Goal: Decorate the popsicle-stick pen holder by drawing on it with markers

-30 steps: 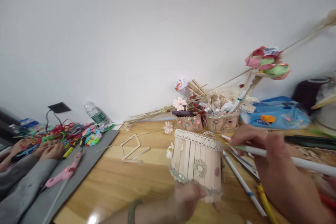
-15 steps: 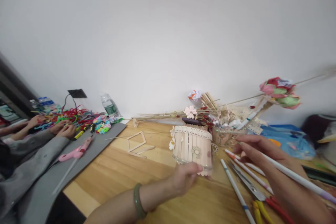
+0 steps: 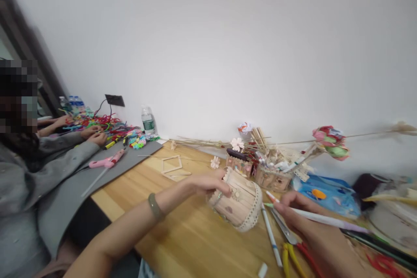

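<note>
My left hand [image 3: 216, 182] is closed on the edge of a craft-stick pot [image 3: 239, 202] with stuck-on flowers. The pot is tilted, its lace-trimmed end facing down and to the right. My right hand [image 3: 301, 215] pinches a white marker [image 3: 321, 217] with a purple back end. An orange tip and a green tip show just past its fingers; I cannot tell which belongs to the held marker. Beneath this hand lie scissors [image 3: 285, 228] with red handles, yellow-handled pliers or scissors [image 3: 289, 258], and a white marker with blue bands [image 3: 271, 236]. A small white cap [image 3: 262, 269] rests on the table.
Behind the pot stand decorated stick boxes [image 3: 273, 179], one full of markers. A blue plastic packet [image 3: 325, 189] and a paper flower [image 3: 330, 142] are to the right. A stick frame [image 3: 171, 164], pink glue gun [image 3: 109, 160] and water bottle [image 3: 148, 120] are left, beside a co-worker's hands [image 3: 96, 137].
The pot has turned from upright to tilted, its lace end now lower right, and my left hand holds its other end. My right hand has come closer to it. The view has swung left.
</note>
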`<state>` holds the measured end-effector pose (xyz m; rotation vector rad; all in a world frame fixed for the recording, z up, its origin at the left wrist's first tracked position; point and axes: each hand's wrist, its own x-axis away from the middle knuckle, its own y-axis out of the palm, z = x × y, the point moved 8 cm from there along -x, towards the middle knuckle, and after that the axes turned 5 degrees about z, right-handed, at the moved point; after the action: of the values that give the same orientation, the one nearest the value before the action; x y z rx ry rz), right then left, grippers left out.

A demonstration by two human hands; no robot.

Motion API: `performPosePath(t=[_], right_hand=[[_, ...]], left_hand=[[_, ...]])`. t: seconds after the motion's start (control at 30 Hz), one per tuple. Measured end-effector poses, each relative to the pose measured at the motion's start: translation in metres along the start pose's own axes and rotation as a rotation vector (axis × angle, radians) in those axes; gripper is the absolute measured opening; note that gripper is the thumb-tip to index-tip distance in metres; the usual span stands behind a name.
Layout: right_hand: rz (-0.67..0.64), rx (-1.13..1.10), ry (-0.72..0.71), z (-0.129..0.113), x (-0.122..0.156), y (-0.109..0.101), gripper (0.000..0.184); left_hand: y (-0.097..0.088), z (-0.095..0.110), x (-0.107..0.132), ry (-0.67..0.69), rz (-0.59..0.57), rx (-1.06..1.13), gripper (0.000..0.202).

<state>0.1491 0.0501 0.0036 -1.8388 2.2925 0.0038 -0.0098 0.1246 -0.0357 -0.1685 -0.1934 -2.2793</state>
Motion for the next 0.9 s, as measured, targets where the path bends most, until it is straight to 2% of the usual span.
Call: performPosePath(t=[0.07, 0.17, 0.33, 0.6, 0.9], right_hand=[[-0.053, 0.008, 0.006, 0.001, 0.003, 0.009, 0.034], [-0.137, 0.015, 0.047, 0.01, 0.007, 0.02, 0.041], [-0.181, 0.026, 0.075, 0.021, 0.012, 0.021, 0.046], [-0.026, -0.094, -0.075, 0.0, 0.034, 0.01, 0.028], [0.135, -0.206, -0.257, 0.009, 0.042, 0.011, 0.035]], left_hand=[[0.003, -0.003, 0.003, -0.079, -0.062, -0.061, 0.031], [0.009, -0.007, 0.005, -0.172, -0.139, -0.14, 0.023], [0.024, -0.008, 0.004, -0.223, -0.211, -0.213, 0.013], [0.042, -0.006, -0.003, -0.193, -0.199, -0.228, 0.003], [0.05, -0.022, 0.0, -0.168, -0.142, -0.164, 0.008]])
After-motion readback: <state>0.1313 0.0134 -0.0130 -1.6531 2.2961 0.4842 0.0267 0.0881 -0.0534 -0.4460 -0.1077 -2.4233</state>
